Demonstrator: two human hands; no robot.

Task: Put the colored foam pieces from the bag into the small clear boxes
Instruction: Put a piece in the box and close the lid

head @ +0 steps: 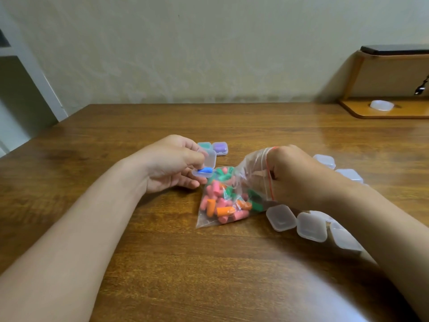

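Observation:
A clear zip bag (pixel 228 198) with pink, orange and green foam pieces lies on the wooden table (pixel 162 252). My right hand (pixel 294 175) reaches into the bag's mouth; its fingers are hidden inside the plastic. My left hand (pixel 174 163) holds a small clear box (pixel 205 167) with its lid up, just left of the bag. A blue foam piece (pixel 206 170) lies in that box. Two shut boxes, one with teal (pixel 204 145) and one with purple (pixel 220 148) foam, sit behind my left hand.
Several small clear boxes (pixel 311 226) lie shut to the right of the bag, some behind my right wrist (pixel 325 161). A wooden shelf (pixel 390 110) with a white round lid (pixel 381 105) stands at the back right. A wall runs along the table's far edge.

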